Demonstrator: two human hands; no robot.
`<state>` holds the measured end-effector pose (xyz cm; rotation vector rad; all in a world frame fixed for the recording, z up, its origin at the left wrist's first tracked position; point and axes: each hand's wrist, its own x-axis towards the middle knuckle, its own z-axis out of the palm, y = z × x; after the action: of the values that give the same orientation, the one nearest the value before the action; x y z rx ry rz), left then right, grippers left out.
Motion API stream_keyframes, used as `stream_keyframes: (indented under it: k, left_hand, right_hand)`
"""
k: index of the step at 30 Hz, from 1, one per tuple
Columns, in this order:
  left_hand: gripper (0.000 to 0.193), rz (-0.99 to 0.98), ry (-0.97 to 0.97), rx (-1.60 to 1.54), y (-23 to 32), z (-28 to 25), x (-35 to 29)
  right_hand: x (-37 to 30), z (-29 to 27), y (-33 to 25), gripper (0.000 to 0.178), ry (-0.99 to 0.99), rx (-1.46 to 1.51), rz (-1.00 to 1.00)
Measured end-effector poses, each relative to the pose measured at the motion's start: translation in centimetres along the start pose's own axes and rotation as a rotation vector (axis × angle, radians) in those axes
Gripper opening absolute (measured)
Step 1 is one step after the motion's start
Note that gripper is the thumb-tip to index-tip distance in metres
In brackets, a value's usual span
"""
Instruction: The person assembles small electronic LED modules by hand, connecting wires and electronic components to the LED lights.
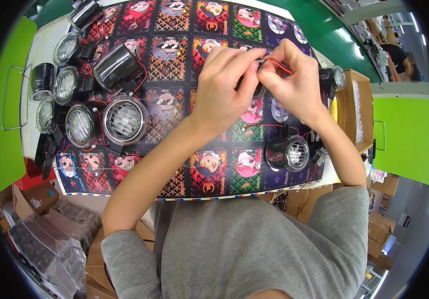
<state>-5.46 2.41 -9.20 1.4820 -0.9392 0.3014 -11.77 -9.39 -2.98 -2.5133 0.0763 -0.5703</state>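
Observation:
My left hand (224,82) and my right hand (294,82) meet over the middle of the printed sheet, fingertips almost touching. Between my right thumb and fingers runs a thin red-and-black wire (280,66), pinched near its end. The left fingers are closed too, pressed together beside the wire; what they hold is mostly hidden. Part of a dark, shiny object (261,90) shows under the hands, its kind unclear. Closest to my right forearm lies a black cylindrical fan unit (294,153) with a slatted, silver-rimmed end and a red wire.
Several similar black fan units (124,119) with wires crowd the left side of the table. A colourful sheet of character cards (167,102) covers the tabletop. An open cardboard box (366,109) stands at the right, beside another fan unit (333,78). Far right, another person (399,60) is visible.

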Motion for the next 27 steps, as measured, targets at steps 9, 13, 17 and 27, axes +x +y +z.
stream_keyframes:
  k: [9,13,17,27]
  left_hand:
    - [0.021,0.022,0.031,0.039,0.3,0.0,0.0]
    - [0.024,0.059,-0.006,0.047,0.4,0.0,-0.2]
    - [0.025,0.100,-0.016,0.058,0.3,0.0,-0.1]
    - [0.028,0.113,-0.055,0.055,0.1,-0.1,0.0]
  right_hand:
    - [-0.2,-0.6,0.2,0.019,-0.027,0.023,-0.045]
    - [-0.2,-1.7,0.3,0.015,-0.086,0.027,-0.041]
    - [0.3,-2.9,-0.6,0.012,-0.222,0.079,-0.018]
    - [1.0,-3.8,-0.8,0.014,-0.349,-0.013,-0.131]
